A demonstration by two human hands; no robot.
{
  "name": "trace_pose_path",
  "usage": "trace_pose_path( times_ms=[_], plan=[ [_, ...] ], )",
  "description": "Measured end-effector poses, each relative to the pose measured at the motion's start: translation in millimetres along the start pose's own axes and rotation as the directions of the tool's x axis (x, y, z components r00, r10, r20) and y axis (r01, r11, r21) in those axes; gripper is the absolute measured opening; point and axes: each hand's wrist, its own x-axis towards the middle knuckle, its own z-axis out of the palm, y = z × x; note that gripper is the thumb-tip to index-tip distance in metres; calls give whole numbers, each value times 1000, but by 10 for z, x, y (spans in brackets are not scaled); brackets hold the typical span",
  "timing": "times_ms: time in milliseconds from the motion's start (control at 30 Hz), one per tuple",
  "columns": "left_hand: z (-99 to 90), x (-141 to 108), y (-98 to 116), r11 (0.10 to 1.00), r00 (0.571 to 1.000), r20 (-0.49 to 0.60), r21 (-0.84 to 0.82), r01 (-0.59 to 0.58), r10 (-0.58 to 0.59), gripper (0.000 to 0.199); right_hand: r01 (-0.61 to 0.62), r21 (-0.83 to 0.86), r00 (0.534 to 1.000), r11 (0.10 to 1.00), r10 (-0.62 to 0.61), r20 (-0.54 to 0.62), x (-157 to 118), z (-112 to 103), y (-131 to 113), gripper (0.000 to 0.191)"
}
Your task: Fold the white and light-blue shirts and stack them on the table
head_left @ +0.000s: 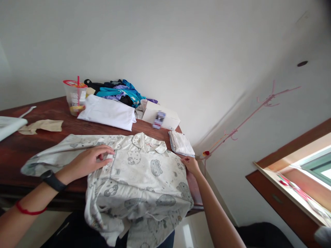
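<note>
A white pajama shirt [152,172] with grey cat prints lies face down or folded on the dark wood table, its collar toward the wall and its lower part hanging over the front edge. One sleeve stretches out to the left. My left hand [97,159] rests at the shirt's left side, thumb and fingers apart around a fold, with no cloth visibly pinched. At the right shoulder edge, my right hand [190,163] has its fingers closed on the shirt's cloth.
Behind the shirt are a folded white garment [108,112], a plastic cup [74,98] with a red straw, piled clothes [121,91], a white box [169,119] and a small folded cloth [181,143]. A pink coat stand [240,125] leans at right.
</note>
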Motion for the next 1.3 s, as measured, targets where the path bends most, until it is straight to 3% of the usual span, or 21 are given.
trace_pose_path(
  times_ms=[133, 500, 667, 733, 800, 867, 967, 1100, 1133, 1167, 1300],
  plan=[
    [6, -1, -20, 1000, 1000, -3, 9, -6, 6, 38, 7, -8, 1000, 1000, -7, -11, 27, -32, 39, 27],
    [-22, -12, 15, 1000, 1000, 11, -7, -19, 19, 38, -82, 66, 957, 994, 97, -273, -142, -16, 139, 46],
    [-34, -9, 9, 999, 999, 18, -39, -31, 32, 38, -107, 132, 948, 985, 141, -284, -166, -34, 153, 47],
    [-47, -10, 71, 999, 998, -45, -9, -46, 46, 37, -112, 160, 948, 981, 154, -279, -172, -29, 144, 46],
    [-83, -27, 220, 993, 983, -152, 82, -90, 102, 33, -122, 191, 946, 974, 172, -276, -166, -19, 140, 44],
    [-146, -72, 475, 962, 947, -221, 198, -190, 232, 26, -135, 224, 941, 965, 196, -274, -152, -7, 153, 41],
    [-271, -200, 1038, 871, 863, -188, 261, -417, 470, 26, -147, 274, 938, 950, 222, -266, -133, 17, 206, 38],
    [-384, -418, 1848, 695, 704, -53, 232, -681, 708, 67, -165, 303, 930, 938, 251, -268, -132, 30, 253, 38],
    [-389, -470, 2001, 684, 699, -42, 254, -684, 714, 65, -166, 298, 930, 940, 250, -271, -136, 25, 251, 38],
    [-381, -520, 2122, 719, 738, -67, 297, -628, 671, 58, -165, 289, 929, 943, 246, -275, -140, 17, 243, 38],
    [-263, -663, 2327, 554, 585, -87, 458, -696, 807, 40, -153, 259, 932, 954, 227, -284, -156, -17, 197, 37]
  ],
)
